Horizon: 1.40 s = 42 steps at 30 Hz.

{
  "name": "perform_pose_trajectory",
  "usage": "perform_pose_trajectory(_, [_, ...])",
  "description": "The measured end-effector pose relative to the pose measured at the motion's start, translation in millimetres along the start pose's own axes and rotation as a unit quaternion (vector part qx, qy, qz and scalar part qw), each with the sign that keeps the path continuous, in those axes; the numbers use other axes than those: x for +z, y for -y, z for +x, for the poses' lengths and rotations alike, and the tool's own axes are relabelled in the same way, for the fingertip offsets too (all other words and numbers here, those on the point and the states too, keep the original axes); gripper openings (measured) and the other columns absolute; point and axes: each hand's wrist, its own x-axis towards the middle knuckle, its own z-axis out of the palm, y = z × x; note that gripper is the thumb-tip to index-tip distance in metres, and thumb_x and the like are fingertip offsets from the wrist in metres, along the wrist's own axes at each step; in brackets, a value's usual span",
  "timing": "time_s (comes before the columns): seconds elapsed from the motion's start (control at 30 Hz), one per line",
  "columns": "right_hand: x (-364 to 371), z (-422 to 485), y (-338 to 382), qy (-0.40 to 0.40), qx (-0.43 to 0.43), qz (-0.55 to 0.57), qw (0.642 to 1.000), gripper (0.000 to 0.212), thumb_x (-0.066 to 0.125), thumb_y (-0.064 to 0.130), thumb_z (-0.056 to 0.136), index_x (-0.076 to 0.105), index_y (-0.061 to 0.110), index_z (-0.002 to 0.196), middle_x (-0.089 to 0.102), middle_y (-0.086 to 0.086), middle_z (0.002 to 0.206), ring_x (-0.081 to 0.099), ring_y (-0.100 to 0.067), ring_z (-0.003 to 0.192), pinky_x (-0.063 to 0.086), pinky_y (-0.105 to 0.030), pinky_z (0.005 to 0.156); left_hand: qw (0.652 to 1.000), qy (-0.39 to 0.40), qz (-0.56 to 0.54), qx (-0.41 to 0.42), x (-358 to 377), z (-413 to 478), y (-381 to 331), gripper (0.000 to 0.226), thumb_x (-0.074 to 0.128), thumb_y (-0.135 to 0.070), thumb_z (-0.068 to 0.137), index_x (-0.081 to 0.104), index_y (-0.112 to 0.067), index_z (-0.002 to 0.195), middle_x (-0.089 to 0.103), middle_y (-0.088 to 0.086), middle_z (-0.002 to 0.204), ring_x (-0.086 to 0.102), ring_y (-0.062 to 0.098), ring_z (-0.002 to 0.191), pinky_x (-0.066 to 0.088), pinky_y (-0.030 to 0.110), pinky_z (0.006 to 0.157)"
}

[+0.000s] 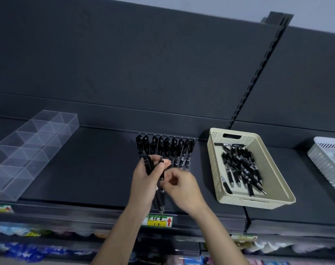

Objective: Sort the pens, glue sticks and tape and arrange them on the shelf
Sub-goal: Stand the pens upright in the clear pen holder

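Mid-shelf, near the front edge: left hand (145, 180) grips a bundle of pens (148, 165), fingers wrapped round it and tips pointing down past the shelf lip. Right hand (182, 186) pinches a single pen (162, 169) out of that bundle with thumb and forefinger.

Step, as I read it: pens phase, feeding them one at a time into the pen row (166, 146) lined up at the shelf (86, 169) back edge, just behind the hands.

Next move needs the pen pulled clear of the bundle, clicker end pointed at the back, and laid tight against the row without knocking its neighbours.

More loose pens (241, 169) sit in the beige basket (214, 169) toward the right end. Clear divider tray (28, 146) at the left end. White basket (327, 159) far right, contents can't tell. No glue sticks or tape in view.

Writing: yellow price tag (159, 221) on the front lip, handwritten Chinese characters, "1.5", red up arrow. Pen barrel print too small to read.
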Motion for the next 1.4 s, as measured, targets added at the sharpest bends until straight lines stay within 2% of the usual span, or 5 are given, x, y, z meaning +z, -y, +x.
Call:
perform_pose_trajectory(0.23, [-28.2, 16.9, -8.2, -0.22, -0.005, -0.059, 0.974, 0.008, 0.061, 0.013, 0.088, 0.066, 0.014, 0.093, 0.066, 0.002, 0.083, 0.061, -0.013, 0.075, 0.051, -0.026, 0.07, 0.995, -0.045, -0.076, -0.035, -7.2, 5.4, 0.4, 0.021, 0.057, -0.009, 0.092, 0.056, 0.001, 0.111, 0.069, 0.017, 0.104, 0.07, 0.021, 0.097, 0.056, 0.033, 0.088])
perform_pose_trajectory(0.37, [-47.0, 32.9, -7.3, -0.308, -0.003, -0.031, 0.951, 0.005, 0.061, 0.011, 0.089, 0.066, 0.01, 0.091, 0.061, 0.005, 0.077, 0.054, -0.006, 0.067, 0.038, -0.011, 0.061, 0.997, -0.066, -0.03, -0.025, -11.9, 6.1, 5.6, 0.015, 0.052, -0.008, 0.096, 0.063, -0.008, 0.106, 0.062, 0.006, 0.085, 0.067, 0.008, 0.075, 0.055, 0.031, 0.089])
perform_pose_trajectory(0.9, [-34.5, 51.9, -26.2, -0.242, 0.001, -0.097, 0.965, 0.008, 0.062, 0.012, 0.088, 0.068, 0.007, 0.093, 0.07, -0.006, 0.085, 0.064, -0.021, 0.077, 0.053, -0.034, 0.074, 0.996, -0.08, -0.036, -0.013, -15.6, 8.3, 4.8, 0.009, 0.051, -0.009, 0.096, 0.059, -0.008, 0.101, 0.056, 0.002, 0.073, 0.057, 0.01, 0.064, 0.055, 0.026, 0.07])
perform_pose_trajectory(1.17, [-25.7, 51.5, -38.5, -0.183, 0.018, -0.147, 0.972, 0.009, 0.062, 0.016, 0.089, 0.062, 0.007, 0.091, 0.069, -0.009, 0.085, 0.061, -0.022, 0.076, 0.043, -0.024, 0.065, 0.997, -0.075, -0.007, -0.021, -12.9, 9.8, 4.4, 0.01, 0.05, -0.015, 0.098, 0.057, -0.009, 0.1, 0.055, 0.0, 0.073, 0.055, 0.012, 0.065, 0.054, 0.03, 0.074])
perform_pose_trajectory(1.4, [-34.0, 30.1, -30.3, -0.166, 0.042, -0.069, 0.983, 0.011, 0.068, 0.023, 0.085, 0.065, 0.014, 0.091, 0.068, 0.003, 0.083, 0.064, -0.014, 0.077, 0.054, -0.029, 0.073, 0.998, -0.05, 0.039, -0.006, -6.4, 10.1, 2.6, 0.011, 0.047, -0.015, 0.099, 0.058, -0.011, 0.1, 0.054, 0.003, 0.076, 0.054, 0.014, 0.071, 0.05, 0.026, 0.073])
